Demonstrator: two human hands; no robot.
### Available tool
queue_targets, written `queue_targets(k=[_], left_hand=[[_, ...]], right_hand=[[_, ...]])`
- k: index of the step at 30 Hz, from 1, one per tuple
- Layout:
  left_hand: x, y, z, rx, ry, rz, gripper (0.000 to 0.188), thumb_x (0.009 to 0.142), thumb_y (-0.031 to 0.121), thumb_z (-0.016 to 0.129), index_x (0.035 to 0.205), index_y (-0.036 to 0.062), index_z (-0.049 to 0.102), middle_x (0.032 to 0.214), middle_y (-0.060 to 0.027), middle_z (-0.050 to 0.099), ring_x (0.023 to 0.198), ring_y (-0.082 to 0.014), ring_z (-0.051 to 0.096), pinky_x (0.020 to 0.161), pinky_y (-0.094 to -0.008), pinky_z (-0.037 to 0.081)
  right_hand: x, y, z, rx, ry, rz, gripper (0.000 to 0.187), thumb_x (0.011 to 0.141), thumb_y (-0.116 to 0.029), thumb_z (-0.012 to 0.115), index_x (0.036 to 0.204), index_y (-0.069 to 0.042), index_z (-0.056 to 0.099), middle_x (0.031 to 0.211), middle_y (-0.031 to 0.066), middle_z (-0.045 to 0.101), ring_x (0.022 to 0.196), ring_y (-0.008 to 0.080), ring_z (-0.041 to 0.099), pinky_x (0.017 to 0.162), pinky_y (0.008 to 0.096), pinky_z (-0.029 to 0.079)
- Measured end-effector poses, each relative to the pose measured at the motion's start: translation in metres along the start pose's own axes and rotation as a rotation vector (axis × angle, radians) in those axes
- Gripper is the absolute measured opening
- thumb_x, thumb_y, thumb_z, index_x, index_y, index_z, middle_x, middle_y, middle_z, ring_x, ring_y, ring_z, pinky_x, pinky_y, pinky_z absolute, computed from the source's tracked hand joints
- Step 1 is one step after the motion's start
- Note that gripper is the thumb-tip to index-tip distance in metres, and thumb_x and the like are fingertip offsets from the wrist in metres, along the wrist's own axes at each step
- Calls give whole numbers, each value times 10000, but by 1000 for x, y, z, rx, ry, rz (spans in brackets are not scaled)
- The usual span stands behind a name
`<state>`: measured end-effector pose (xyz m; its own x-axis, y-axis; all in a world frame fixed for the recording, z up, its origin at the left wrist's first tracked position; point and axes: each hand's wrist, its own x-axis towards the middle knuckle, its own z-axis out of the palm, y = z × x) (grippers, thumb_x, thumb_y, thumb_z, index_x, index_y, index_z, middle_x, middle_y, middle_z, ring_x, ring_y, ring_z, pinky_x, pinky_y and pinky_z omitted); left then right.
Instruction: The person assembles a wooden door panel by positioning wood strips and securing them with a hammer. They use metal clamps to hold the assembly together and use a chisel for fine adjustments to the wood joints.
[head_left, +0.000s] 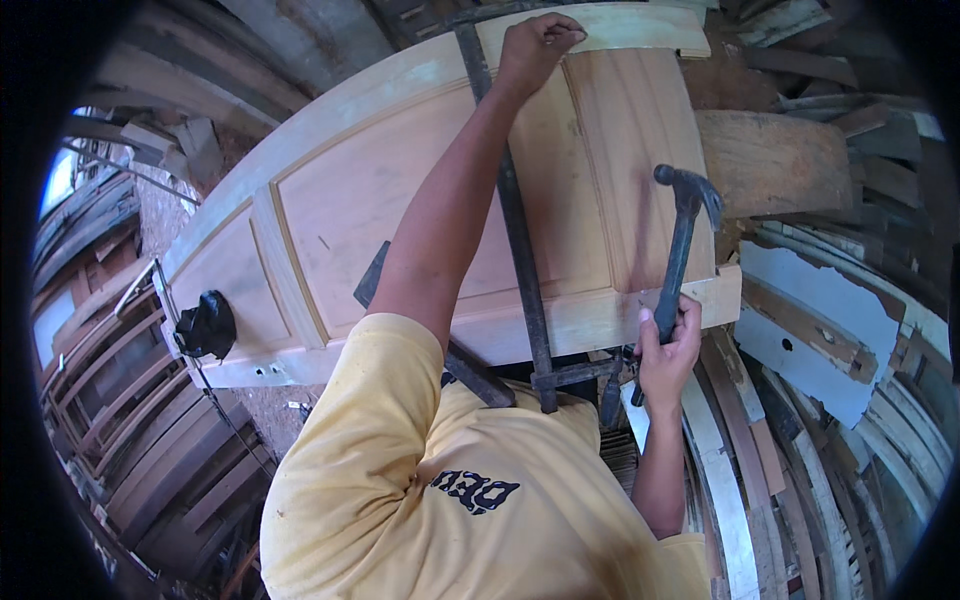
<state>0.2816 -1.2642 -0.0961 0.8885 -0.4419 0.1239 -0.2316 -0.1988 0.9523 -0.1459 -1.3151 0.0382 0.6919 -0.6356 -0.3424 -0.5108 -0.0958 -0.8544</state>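
The panelled wooden door (pixel 350 210) lay bare between the bar clamp (pixel 520 240) spanning its near and far edges and its right edge. Near the latter, the right hand (pixel 668 355) gripped a claw hammer (pixel 680 260); the left hand (pixel 540 50) curled at the far edge, contents unclear.

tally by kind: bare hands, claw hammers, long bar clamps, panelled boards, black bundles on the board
Left hand and right hand: 2
Claw hammer: 1
Bar clamp: 1
Panelled board: 1
Black bundle: 1
Total: 6
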Motion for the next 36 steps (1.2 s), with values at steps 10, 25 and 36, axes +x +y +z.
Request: queue_targets(k=[10, 25, 36], left_hand=[[-4, 8, -5, 164, -39, 51, 204, 951, 127, 715, 1133, 40, 745, 1024, -133, 743, 965, -245, 738, 867, -351, 570], [-1, -5, -2, 243, 37, 118, 210, 925, 176, 750, 1117, 101, 787, 994, -206, 740, 955, -352, 734, 847, -433, 573], [-1, -1, -5, 118, 12, 145, 195, 926, 179, 735, 1096, 101, 789, 970, -202, 734, 922, -374, 716, 831, -436, 562]], right_hand=[[83, -47, 12, -238, -85, -104, 452, 1056, -203, 671, 1423, -10, 492, 1065, 151, 674, 900, 245, 678, 815, 372, 548], [200, -79, 63, -562, -140, -459, 662, 1047, -207, 650, 1647, -330, 398, 1393, 209, 667, 952, 371, 774, 786, 442, 579], [199, -67, 73, -464, 25, -615, 705, 990, -160, 690, 1618, -366, 446, 855, 178, 719, 700, 335, 718, 672, 475, 547]])
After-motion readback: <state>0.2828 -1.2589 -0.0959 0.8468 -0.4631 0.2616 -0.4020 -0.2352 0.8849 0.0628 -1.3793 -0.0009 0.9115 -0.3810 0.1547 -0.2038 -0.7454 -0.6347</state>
